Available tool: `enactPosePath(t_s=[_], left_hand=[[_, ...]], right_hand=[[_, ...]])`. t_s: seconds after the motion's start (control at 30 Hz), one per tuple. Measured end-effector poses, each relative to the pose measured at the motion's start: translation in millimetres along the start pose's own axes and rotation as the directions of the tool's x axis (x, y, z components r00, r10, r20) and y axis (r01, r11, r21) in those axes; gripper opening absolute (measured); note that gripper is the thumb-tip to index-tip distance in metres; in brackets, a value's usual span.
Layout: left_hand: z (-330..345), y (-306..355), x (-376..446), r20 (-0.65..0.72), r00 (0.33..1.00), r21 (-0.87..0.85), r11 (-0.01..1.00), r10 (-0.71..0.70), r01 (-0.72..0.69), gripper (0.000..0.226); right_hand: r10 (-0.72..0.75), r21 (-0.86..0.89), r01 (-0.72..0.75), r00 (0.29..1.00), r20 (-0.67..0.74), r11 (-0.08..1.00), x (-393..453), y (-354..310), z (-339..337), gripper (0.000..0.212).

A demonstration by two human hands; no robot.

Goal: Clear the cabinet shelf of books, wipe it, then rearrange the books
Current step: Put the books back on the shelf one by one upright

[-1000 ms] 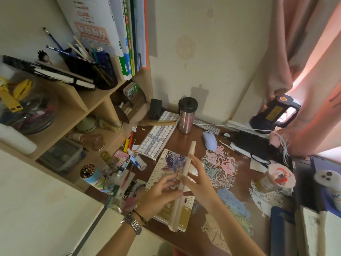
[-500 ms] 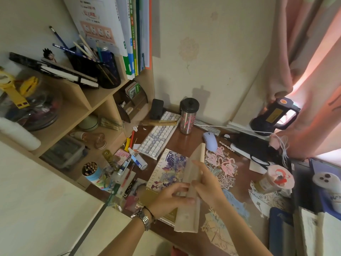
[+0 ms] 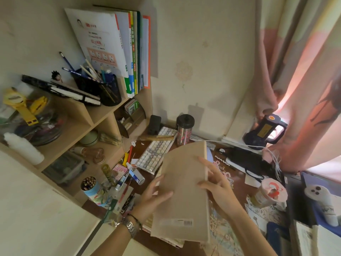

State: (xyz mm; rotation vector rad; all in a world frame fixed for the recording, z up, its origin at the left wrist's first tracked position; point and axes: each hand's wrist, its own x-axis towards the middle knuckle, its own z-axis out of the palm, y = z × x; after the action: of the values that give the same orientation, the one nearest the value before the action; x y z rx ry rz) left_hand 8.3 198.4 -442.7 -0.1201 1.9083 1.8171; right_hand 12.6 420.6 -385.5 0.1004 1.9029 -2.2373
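A plain tan book point(image 3: 182, 191) with a barcode near its lower edge is held above the desk, its cover facing me. My left hand point(image 3: 153, 198) grips its left edge, thumb on the cover. My right hand point(image 3: 215, 182) holds the right edge along the spine, fingers curled round it. Several upright books point(image 3: 118, 48) lean on the top shelf of the wooden cabinet point(image 3: 103, 113) at the upper left. Another book lies on the desk under the tan one, mostly hidden.
A black pen cup point(image 3: 103, 87) and flat notebooks point(image 3: 73, 91) share the top shelf. On the desk stand a keyboard point(image 3: 156, 154), a tumbler point(image 3: 185, 129), a black lamp point(image 3: 263, 130), a pencil tin point(image 3: 90, 187) and paper cut-outs. A pink curtain point(image 3: 304, 80) hangs at the right.
The tan book has turned from edge-on to cover facing me and has risen a little. My view has tilted up toward the shelf.
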Motion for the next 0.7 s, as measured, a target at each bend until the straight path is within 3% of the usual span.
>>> enactPosePath(t_s=[0.2, 0.3, 0.47, 0.7], left_hand=[[-17.3, 67.8, -0.3, -0.163, 0.951, 0.053, 0.965, 0.262, -0.256, 0.073], [-27.5, 112.5, -5.7, -0.266, 0.862, 0.188, 0.900, 0.432, -0.393, 0.075], [-39.2, 198.1, -29.1, -0.300, 0.673, 0.457, 0.721, 0.676, -0.520, 0.069], [-72.9, 302.5, -62.0, -0.235, 0.517, 0.592, 0.542, 0.823, -0.596, 0.070]], right_hand=[[-0.201, -0.033, 0.201, 0.979, -0.016, 0.979, 9.4, -49.7, 24.9, 0.072], [-0.293, -0.023, 0.292, 0.955, -0.053, 0.956, 14.8, -82.7, 41.5, 0.085], [-0.491, 0.026, 0.493, 0.869, -0.061, 0.870, 26.8, -142.6, 67.5, 0.081], [-0.713, 0.011, 0.713, 0.701, -0.027, 0.701, 47.1, -230.2, 101.3, 0.080]])
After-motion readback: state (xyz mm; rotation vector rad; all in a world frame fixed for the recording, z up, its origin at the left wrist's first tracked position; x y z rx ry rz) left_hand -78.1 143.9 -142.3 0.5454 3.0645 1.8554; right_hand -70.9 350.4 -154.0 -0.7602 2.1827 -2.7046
